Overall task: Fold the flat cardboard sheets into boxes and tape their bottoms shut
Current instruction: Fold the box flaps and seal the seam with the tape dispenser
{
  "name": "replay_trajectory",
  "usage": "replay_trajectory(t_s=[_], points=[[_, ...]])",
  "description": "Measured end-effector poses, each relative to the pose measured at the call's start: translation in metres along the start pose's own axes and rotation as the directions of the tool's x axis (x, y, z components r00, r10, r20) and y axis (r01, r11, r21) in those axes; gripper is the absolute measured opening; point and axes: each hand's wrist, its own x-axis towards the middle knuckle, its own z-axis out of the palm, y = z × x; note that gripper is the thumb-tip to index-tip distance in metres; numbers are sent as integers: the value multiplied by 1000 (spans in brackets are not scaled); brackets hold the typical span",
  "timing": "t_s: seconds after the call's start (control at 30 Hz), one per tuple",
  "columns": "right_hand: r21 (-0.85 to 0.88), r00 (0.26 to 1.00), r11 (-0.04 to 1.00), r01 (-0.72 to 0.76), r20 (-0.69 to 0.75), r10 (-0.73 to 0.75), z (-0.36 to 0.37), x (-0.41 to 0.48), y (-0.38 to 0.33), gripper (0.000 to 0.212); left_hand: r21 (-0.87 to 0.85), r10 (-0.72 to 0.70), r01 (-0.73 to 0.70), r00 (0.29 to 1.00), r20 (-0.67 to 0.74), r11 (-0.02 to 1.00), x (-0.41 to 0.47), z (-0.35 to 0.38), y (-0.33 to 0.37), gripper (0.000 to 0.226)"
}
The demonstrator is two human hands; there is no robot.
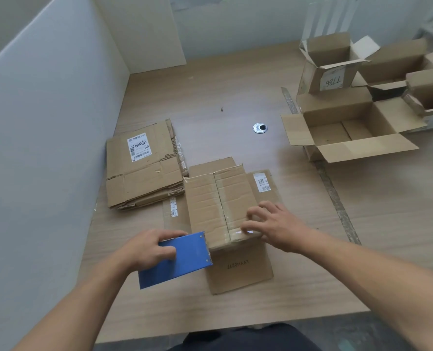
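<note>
A cardboard box (210, 201) stands bottom-up on the table in front of me, its outer flaps spread flat around it. Clear tape runs along the centre seam of its bottom and over the near edge. My left hand (151, 247) grips a blue tape dispenser (180, 259) at the box's near left corner. My right hand (271, 224) rests on the near right part of the box, fingertips pressing the tape end at the near edge. A stack of flat cardboard sheets (142, 165) lies to the left of the box.
Several folded open boxes (349, 127) stand at the right and back right of the wooden table (210, 97). A round metal grommet (259, 128) sits mid-table. A grey partition wall (45, 148) closes the left side. The table's near edge runs just in front of me.
</note>
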Motion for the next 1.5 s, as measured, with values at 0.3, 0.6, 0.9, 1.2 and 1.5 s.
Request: replay_trajectory(t_s=[0.3, 0.6, 0.9, 1.2, 1.5], points=[[122, 998, 992, 2, -66, 6, 17, 27, -43, 58, -50, 21, -20, 1000, 15, 999, 2, 1, -3, 52], [89, 987, 995, -45, -152, 58, 33, 34, -47, 46, -90, 22, -21, 1000, 12, 996, 4, 5, -19, 54], [74, 982, 996, -44, -178, 56, 35, 34, -47, 45, -158, 108, -99, 993, 49, 982, -5, -5, -27, 55], [76, 991, 995, -69, -109, 77, 32, 33, -47, 47, -214, 90, -80, 995, 38, 974, -11, -11, -58, 57], [64, 993, 996, -68, -89, 73, 32, 31, -48, 47, -170, 30, -23, 999, 37, 985, -1, -11, -63, 54]])
